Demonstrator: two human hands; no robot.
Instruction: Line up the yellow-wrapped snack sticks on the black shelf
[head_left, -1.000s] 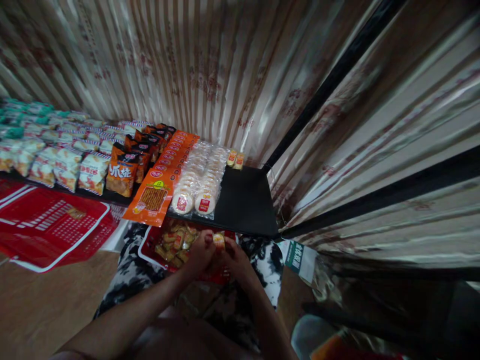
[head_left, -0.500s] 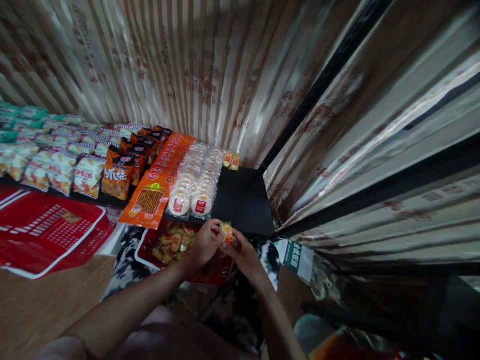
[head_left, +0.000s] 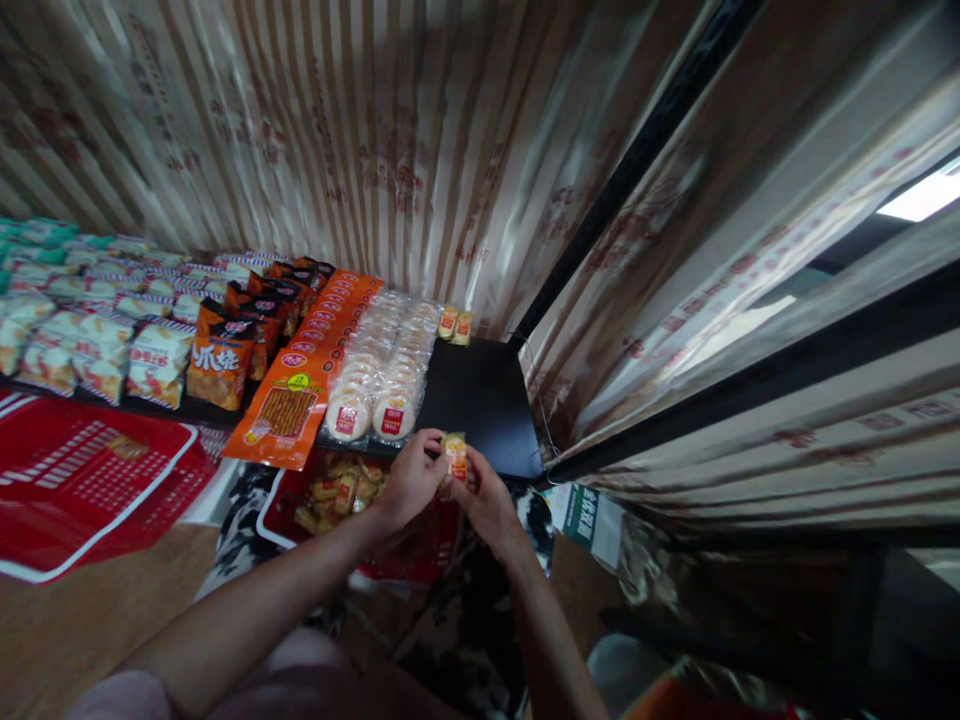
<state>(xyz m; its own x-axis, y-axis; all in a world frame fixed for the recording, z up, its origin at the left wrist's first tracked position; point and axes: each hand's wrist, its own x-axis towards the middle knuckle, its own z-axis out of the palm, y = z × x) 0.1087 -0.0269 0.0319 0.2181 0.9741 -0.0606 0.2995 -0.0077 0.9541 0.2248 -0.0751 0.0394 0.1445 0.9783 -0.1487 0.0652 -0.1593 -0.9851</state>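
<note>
Yellow-orange snack packet (head_left: 454, 457) pinched upright by left hand (head_left: 409, 485) and right hand (head_left: 486, 500), both closed on it | just over front edge of black shelf (head_left: 487, 400), bare right end | red basket (head_left: 420, 548) of packets below hands

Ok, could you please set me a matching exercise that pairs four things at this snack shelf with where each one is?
Things:
1. small yellow packet
2. orange flat packs
3. pair of small packets
4. red basket of snacks

Places:
A. at the back of the black shelf
B. below the shelf's front edge, under the left hand
C. held between the left hand and the right hand
D. on the shelf, just left of the round cracker packs

Pairs: 1-C, 2-D, 3-A, 4-B.
</note>
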